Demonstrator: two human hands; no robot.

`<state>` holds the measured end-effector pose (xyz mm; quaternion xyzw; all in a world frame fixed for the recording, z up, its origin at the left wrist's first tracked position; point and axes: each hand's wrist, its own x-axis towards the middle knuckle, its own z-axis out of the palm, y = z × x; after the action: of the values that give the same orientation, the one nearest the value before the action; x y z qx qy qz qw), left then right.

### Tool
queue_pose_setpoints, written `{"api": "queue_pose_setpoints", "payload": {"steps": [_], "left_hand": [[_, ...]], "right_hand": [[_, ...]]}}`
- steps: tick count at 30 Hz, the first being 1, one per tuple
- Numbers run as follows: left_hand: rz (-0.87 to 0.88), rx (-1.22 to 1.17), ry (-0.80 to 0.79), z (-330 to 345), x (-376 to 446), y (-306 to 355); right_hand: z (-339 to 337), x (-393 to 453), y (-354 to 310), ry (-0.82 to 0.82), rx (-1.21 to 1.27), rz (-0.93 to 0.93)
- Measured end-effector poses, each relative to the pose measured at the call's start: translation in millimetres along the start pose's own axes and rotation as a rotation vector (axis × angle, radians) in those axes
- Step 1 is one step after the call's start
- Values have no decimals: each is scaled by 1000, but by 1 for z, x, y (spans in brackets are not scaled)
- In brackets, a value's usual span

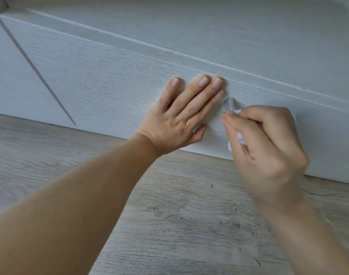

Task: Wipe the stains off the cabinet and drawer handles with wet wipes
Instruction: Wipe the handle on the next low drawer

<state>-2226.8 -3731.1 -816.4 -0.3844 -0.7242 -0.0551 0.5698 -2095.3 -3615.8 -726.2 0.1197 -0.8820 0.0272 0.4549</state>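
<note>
A person crouched low over a wood-look floor (pixel 179 215) cleans a pale drawer front (pixel 102 80): the right hand (pixel 269 147) is clenched around a bunched white wet wipe (pixel 240 138), pinching it against the grey metal handle (pixel 229 105), whose tip shows just above the grip. The left hand (pixel 185 116) lies flat and empty, fingers spread, on the panel just beside that grip, apparently bracing it. With most of the handle hidden under the fingers, stains on its underside could be missed; hard rubbing might also slip the wipe off the narrow bar.
</note>
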Motion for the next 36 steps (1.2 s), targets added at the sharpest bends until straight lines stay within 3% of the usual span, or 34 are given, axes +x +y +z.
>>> {"api": "queue_pose_setpoints", "payload": {"steps": [10,16,22,27,36], "left_hand": [[-8,-2,21,0,2,0],[-4,3,6,-1,0,-1],[-12,12,26,1,2,0],[-3,14,20,0,0,0],[14,10,10,-2,1,-3]], "right_hand": [[2,5,-5,-26,-16,67],[-12,-1,-4,139,92,256],[7,13,-9,112,121,167],[9,5,1,37,3,70],[9,-1,5,74,-4,25]]}}
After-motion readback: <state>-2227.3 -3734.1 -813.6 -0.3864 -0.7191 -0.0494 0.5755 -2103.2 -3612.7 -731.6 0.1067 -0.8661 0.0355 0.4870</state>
